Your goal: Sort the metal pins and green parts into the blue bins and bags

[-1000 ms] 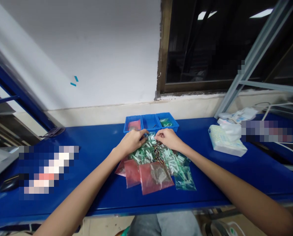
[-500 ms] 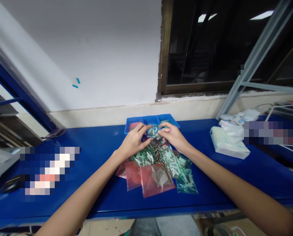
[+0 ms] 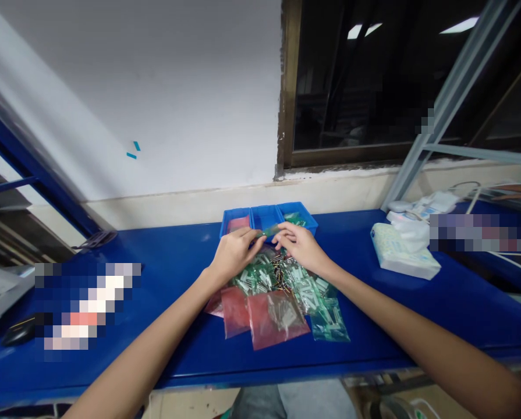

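Between my two hands, above the pile, is a small green plastic bag, seen nearly edge-on. My left hand pinches its left end between thumb and fingers. The fingers of my right hand are curled closed at its right end. Below them lies a heap of green plastic bags with pale metallic pieces inside. Loose thin brass-coloured pins show in the middle of the heap. Pink plastic bags lie at its front.
Behind my hands stands a blue three-compartment bin, with pink bags in its left compartment and green ones in the right. A tissue pack lies to the right, a black computer mouse far left on the blue table.
The green bag has been tilted from facing me to nearly edge-on. My fingers have closed in more around its ends, and the bin's middle compartment now shows behind.
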Demonstrator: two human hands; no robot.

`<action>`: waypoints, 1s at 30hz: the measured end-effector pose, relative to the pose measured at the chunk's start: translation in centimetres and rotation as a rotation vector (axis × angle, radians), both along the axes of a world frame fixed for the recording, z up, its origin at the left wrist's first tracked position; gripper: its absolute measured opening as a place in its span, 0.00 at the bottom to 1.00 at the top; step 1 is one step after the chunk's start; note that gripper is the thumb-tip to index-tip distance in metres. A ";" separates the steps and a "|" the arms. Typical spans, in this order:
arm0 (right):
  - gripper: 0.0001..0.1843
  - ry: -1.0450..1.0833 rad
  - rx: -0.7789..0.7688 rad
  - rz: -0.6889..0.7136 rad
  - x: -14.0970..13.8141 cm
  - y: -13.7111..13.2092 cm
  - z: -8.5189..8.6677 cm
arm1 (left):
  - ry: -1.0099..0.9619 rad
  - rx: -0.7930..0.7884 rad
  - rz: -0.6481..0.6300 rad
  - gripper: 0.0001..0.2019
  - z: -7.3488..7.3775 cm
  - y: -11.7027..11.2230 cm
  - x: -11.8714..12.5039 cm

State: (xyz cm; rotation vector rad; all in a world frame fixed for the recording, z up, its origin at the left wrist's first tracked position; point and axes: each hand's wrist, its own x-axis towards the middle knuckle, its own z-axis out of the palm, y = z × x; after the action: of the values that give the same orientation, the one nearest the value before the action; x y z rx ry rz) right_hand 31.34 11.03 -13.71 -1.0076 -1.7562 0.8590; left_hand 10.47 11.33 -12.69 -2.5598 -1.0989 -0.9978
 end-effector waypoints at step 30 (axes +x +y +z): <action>0.08 0.086 0.057 -0.018 0.0 -0.7 0.8 | -0.239 -0.044 -0.135 0.18 -0.2 -0.3 0.7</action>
State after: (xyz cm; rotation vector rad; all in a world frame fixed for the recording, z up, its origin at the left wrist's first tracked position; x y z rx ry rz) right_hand 31.33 10.33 -12.88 -0.9341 -1.6877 0.8246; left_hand 11.19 11.06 -12.86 -2.6308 -1.0231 -1.3565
